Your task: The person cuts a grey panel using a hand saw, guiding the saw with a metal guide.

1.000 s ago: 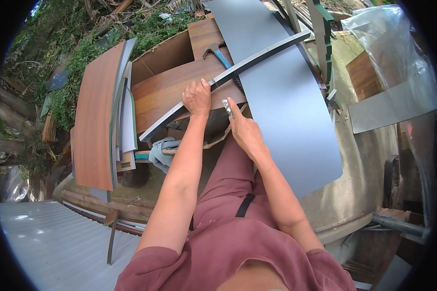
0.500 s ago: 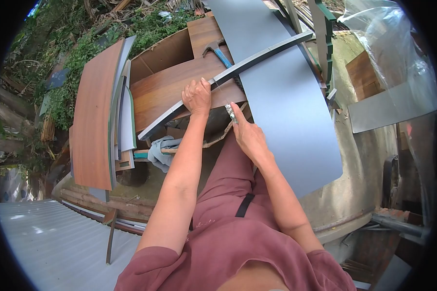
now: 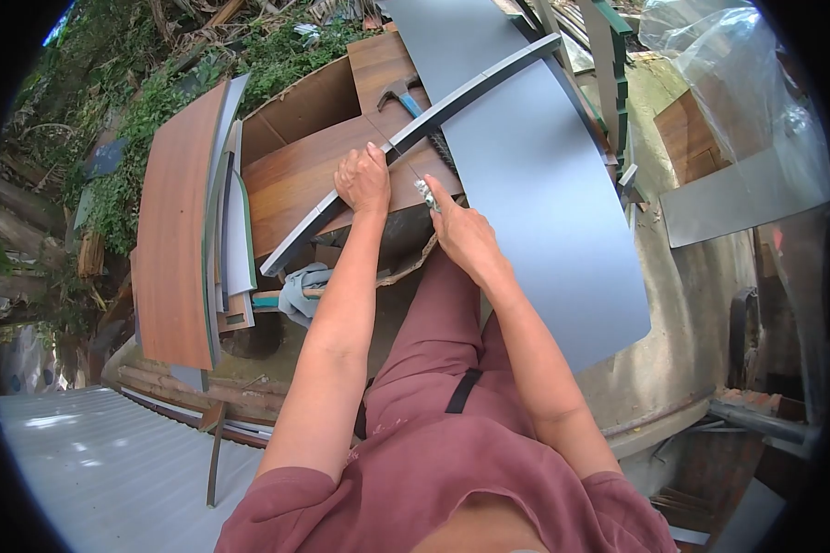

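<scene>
My left hand point(image 3: 362, 180) presses down on a long grey strip point(image 3: 452, 97) that lies slantwise across a brown wood-grain panel point(image 3: 295, 180). My right hand point(image 3: 459, 230) grips a small metallic cutter point(image 3: 426, 194), forefinger stretched along it, its tip on the panel just beside the strip. A large grey sheet point(image 3: 526, 175) lies under the strip's far end and runs down past my right forearm.
A hammer with a blue handle point(image 3: 406, 97) rests on the panel beyond my hands. Wood-grain and grey boards point(image 3: 180, 221) stand stacked at the left. A crumpled cloth point(image 3: 297, 290) lies under the panel. Clear plastic sheeting point(image 3: 747, 101) is at the right, corrugated roofing point(image 3: 92, 470) at lower left.
My right hand with the cutter slid back toward me along the strip, then returned up close to my left hand. The view has tilted slightly; the left hand stays on the strip.
</scene>
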The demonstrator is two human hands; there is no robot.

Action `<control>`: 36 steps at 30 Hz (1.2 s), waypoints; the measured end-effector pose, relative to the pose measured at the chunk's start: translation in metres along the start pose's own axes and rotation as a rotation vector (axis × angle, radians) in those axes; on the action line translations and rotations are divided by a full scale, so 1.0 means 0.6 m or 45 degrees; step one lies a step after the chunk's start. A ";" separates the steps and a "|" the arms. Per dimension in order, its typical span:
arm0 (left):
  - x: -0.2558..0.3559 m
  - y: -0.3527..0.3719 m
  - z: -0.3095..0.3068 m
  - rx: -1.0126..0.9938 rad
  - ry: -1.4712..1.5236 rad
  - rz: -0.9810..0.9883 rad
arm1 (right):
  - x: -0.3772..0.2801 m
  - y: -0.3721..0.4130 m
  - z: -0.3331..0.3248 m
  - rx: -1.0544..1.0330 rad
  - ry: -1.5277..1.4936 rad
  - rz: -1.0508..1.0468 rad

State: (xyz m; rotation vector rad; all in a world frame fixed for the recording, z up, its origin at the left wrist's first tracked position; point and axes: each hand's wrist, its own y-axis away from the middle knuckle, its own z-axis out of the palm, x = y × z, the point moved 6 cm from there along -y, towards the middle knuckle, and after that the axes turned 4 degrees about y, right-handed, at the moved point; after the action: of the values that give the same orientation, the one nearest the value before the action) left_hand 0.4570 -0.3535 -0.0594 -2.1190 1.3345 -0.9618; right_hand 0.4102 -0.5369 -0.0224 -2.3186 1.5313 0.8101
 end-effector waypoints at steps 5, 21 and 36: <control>0.000 -0.002 -0.004 0.070 -0.050 0.020 | -0.009 -0.024 0.011 0.055 0.013 -0.007; 0.003 0.005 -0.003 0.051 -0.025 0.006 | 0.005 0.043 -0.004 0.022 -0.004 0.025; 0.009 0.002 -0.017 0.049 0.058 0.047 | -0.010 -0.026 0.005 0.024 0.026 -0.008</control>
State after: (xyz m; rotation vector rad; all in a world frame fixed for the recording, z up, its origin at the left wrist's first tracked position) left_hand 0.4501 -0.3592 -0.0520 -2.0487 1.3612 -1.0177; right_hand 0.4213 -0.5244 -0.0225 -2.3243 1.5323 0.7692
